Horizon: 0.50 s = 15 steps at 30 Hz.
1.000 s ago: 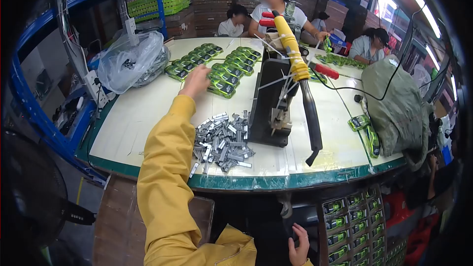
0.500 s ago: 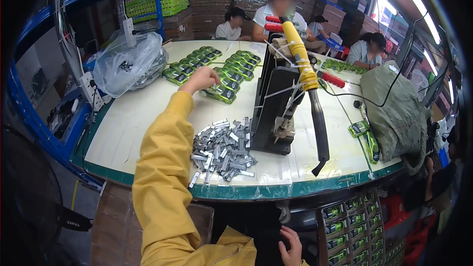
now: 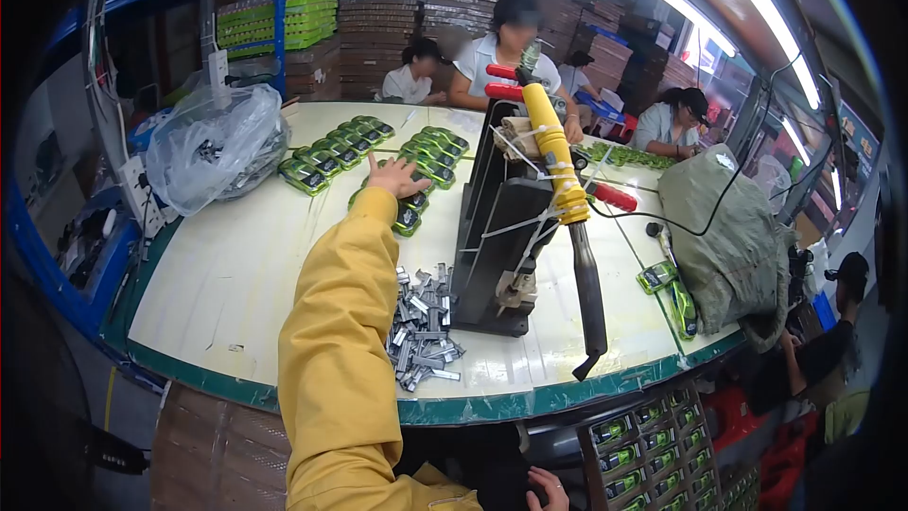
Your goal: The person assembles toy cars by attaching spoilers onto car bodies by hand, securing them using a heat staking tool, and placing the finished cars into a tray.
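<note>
My left hand [image 3: 397, 177], in a yellow sleeve, reaches across the table with its fingers spread. It lies on the near end of a row of green-and-black plastic pieces [image 3: 435, 168], touching them. A second row of these pieces [image 3: 326, 159] lies to its left. Below the hand is a heap of small silver metal parts [image 3: 423, 326], partly behind my sleeve. My right hand [image 3: 549, 490] is low at the bottom edge, near my lap, partly cut off, with its visible fingers apart and nothing seen in them.
A black hand press [image 3: 506, 255] with a yellow-wrapped lever [image 3: 558, 156] stands mid-table. A clear plastic bag [image 3: 213, 151] sits left, a grey-green sack [image 3: 724, 227] right. A box of green pieces [image 3: 653, 445] stands below the table edge. Several people work beyond.
My left hand has gone from closed fingers to spread ones over the near end of the row, where pieces now sit closer to me. The view has shifted, and my right hand is lower in it.
</note>
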{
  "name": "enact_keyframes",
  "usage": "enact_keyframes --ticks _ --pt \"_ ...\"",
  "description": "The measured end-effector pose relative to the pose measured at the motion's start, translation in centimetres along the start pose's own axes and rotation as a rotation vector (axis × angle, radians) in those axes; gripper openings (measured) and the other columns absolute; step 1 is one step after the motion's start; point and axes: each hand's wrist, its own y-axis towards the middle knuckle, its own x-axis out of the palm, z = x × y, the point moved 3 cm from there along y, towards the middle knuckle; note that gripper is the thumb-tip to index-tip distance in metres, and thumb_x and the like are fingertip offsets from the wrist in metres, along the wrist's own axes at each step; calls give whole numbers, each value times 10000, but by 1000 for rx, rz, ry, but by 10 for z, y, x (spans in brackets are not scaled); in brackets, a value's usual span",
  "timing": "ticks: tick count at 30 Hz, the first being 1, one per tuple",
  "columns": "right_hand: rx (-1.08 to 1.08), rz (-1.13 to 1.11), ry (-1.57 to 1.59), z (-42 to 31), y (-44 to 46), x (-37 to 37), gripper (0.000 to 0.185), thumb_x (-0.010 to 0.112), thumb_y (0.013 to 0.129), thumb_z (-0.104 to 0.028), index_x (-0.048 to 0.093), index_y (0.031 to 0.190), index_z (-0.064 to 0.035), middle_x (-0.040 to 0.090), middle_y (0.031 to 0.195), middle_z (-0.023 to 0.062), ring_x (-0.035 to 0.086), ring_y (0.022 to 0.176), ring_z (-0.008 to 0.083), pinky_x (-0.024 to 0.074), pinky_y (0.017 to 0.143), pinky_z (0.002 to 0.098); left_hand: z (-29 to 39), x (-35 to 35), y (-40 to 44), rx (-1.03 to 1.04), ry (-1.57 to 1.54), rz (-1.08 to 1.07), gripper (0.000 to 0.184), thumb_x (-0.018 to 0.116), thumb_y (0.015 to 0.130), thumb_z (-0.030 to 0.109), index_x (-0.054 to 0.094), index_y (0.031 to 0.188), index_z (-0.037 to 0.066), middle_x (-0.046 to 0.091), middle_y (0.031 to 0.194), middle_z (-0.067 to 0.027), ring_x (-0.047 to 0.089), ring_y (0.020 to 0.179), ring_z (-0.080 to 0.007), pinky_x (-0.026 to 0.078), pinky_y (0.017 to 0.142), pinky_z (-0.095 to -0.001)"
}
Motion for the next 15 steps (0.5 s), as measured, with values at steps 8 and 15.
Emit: enact_keyframes --ticks 8,15 --pt "78 -42 63 -26 4 7 320 538 693 19 523 1012 -6 507 1090 157 517 964 280 407 829 326 -19 5 -55 109 242 199 681 246 789 619 343 1267 143 419 1216 -84 341 1172 -249 -30 937 -636" --pt "10 -133 194 -13 -12 27 322 533 708 18 521 1028 -12 496 1111 153 495 1020 284 388 863 325 -68 -5 -149 -62 33 113 598 239 837 556 296 1288 167 306 1306 -75 226 1245 -226 -10 950 -628"
